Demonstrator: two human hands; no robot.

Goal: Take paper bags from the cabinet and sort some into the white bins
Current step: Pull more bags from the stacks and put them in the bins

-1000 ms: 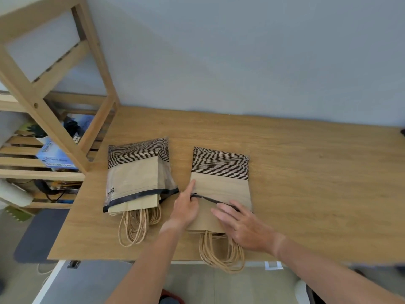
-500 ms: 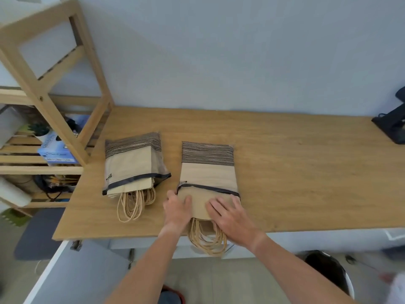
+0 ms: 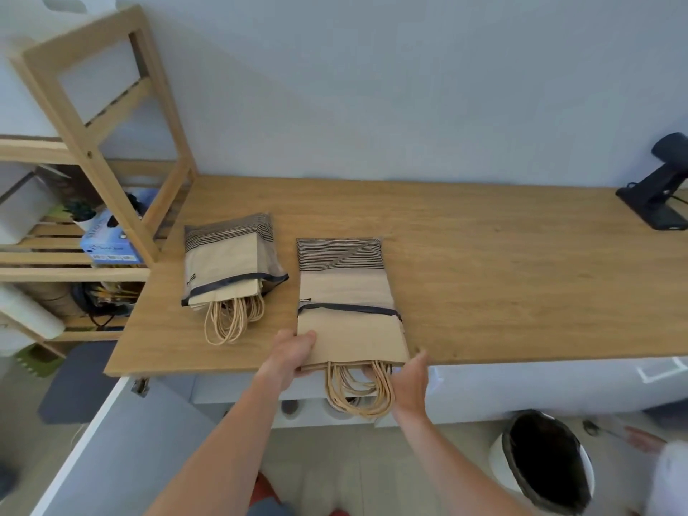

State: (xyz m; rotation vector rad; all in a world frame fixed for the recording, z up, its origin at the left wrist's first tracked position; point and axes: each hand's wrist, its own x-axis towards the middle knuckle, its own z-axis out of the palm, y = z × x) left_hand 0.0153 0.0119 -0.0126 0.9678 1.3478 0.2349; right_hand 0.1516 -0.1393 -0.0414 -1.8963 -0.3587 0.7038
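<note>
Left hand [image 3: 292, 353] pinching with thumb on top, right hand [image 3: 411, 381] cupped, fingers curled under

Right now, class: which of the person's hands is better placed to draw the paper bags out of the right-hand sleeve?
Left. The left hand already pinches the paper bags at their near corner, thumb on top. The right hand looks open beside the handles, gripping nothing.
</note>
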